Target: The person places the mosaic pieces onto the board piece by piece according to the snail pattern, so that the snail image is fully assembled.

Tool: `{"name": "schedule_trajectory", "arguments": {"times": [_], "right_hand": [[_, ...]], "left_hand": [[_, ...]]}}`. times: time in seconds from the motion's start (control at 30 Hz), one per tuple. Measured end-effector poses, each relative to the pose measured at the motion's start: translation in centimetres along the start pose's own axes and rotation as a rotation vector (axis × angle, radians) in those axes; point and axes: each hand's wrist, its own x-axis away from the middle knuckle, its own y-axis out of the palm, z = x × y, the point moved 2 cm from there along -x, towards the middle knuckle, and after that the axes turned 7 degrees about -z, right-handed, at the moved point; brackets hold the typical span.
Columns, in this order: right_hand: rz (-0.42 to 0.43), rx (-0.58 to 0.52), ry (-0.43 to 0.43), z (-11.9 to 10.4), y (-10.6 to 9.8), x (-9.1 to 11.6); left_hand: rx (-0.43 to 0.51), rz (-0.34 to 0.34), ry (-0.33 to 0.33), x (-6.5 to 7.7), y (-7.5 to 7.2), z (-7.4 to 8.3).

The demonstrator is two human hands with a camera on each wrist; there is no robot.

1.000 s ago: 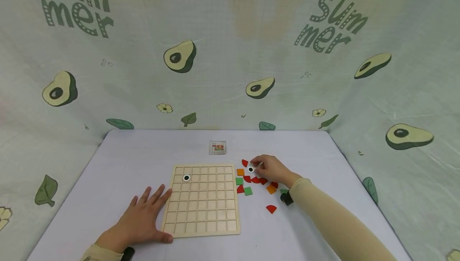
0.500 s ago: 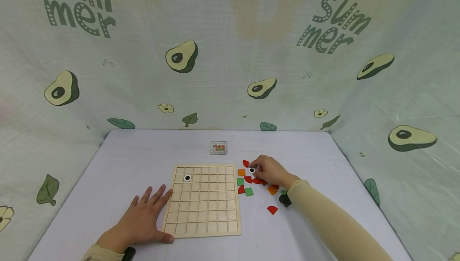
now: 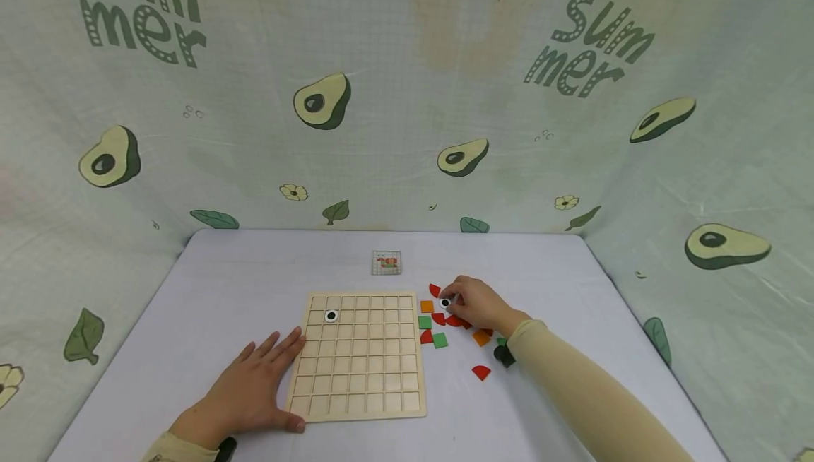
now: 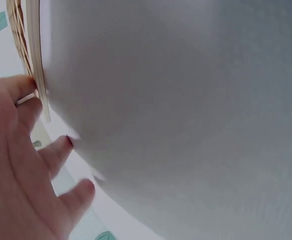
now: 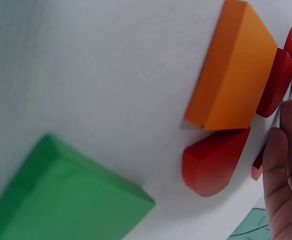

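A wooden grid board (image 3: 357,356) lies on the table, with one round white eye piece with a black dot (image 3: 331,316) in a cell at its upper left. My left hand (image 3: 251,384) rests with fingers spread at the board's left edge; fingertips touch that edge in the left wrist view. To the right of the board, my right hand (image 3: 480,304) pinches a second white eye piece (image 3: 445,302) between thumb and index finger, low over the table among the coloured pieces. That piece is hidden in the right wrist view, where only part of the hand (image 5: 288,165) shows.
Around the right hand lie red quarter-circle pieces (image 3: 481,372), orange squares (image 3: 427,306) and green squares (image 3: 439,340). A small card with a coloured picture on a grid (image 3: 386,262) lies behind the board. A printed avocado cloth (image 3: 394,193) hangs behind the table.
The right thumb and index finger have closed slightly around the eye piece, which stays in nearly the same place. The left hand stays at the board's edge, its fingers a little closer together.
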Motion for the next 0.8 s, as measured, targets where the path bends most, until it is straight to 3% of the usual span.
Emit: {"name": "schedule_trajectory", "arguments": {"times": [0.13, 0.8], "right_hand": [[0.002, 0.005, -0.004, 0.02, 0.02, 0.01], [0.013, -0.029, -0.003, 0.08, 0.01, 0.11]], "left_hand": [[0.012, 0.003, 0.031, 0.01, -0.01, 0.01], [0.031, 0.006, 0.017, -0.13, 0.4, 0.03]]}}
